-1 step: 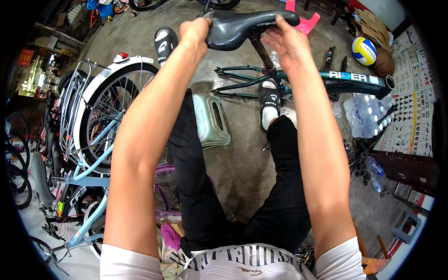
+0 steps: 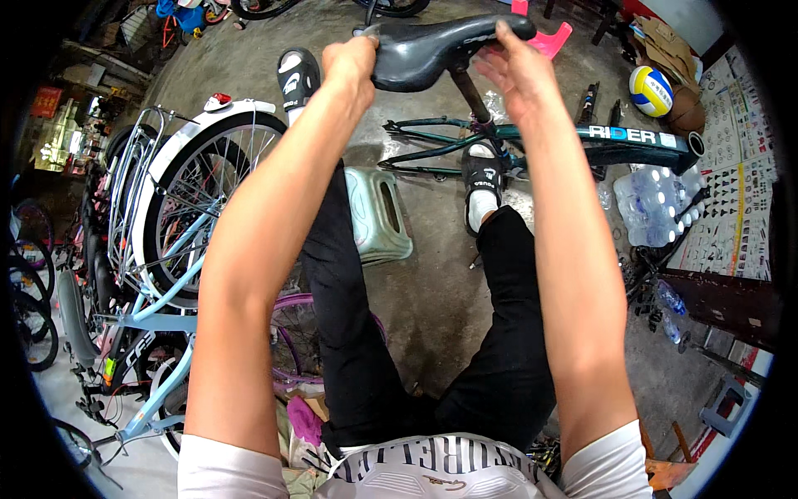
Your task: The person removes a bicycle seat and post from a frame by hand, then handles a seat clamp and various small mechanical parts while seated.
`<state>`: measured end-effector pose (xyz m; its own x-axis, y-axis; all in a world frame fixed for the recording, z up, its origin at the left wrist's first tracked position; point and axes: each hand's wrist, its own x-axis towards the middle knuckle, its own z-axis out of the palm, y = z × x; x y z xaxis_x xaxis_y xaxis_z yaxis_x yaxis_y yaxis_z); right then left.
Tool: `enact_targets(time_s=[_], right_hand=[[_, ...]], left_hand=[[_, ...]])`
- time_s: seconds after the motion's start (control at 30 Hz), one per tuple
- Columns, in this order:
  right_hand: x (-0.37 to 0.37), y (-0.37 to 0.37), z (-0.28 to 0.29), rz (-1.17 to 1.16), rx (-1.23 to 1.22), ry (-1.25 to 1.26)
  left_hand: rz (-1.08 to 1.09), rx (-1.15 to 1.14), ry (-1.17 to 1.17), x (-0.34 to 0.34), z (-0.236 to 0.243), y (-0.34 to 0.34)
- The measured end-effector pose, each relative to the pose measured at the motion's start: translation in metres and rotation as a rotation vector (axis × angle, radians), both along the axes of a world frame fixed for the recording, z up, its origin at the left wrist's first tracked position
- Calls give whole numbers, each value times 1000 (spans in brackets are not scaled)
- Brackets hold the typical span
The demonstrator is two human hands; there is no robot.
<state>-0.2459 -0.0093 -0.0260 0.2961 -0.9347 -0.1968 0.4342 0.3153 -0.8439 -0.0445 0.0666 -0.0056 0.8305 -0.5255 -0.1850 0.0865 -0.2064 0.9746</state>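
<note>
A black bicycle saddle (image 2: 420,54) is held up at the top of the view, its nose to the right. My left hand (image 2: 349,60) is closed round the wide rear end. At the nose, my right hand (image 2: 519,79) has its thumb on top and its slightly blurred fingers curled below. From under the saddle a dark seat post (image 2: 470,96) runs down to a dark green bicycle frame (image 2: 619,148) lying on the floor. My right foot in a black slide sandal (image 2: 482,170) is against the frame, near the foot of the post.
A pale green plastic stool (image 2: 386,220) stands between my legs. To the left is a light blue bicycle (image 2: 154,320) with a white mudguard. On the right are packed water bottles (image 2: 652,204), a volleyball (image 2: 649,90) and a dark basketball (image 2: 686,110). Something pink (image 2: 550,40) sits beyond the saddle.
The picture has shifted very slightly. My right fingers look a little more blurred; both hands remain at the saddle.
</note>
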Motion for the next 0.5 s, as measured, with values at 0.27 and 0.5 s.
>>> enact_targets(time_s=[0.27,0.5], right_hand=[[43,52,16,-238,20,-26],[18,-29,6,-79,86,23]], left_hand=[[-159,-114,12,44,-7,5],[31,-67,15,-16,8,6]])
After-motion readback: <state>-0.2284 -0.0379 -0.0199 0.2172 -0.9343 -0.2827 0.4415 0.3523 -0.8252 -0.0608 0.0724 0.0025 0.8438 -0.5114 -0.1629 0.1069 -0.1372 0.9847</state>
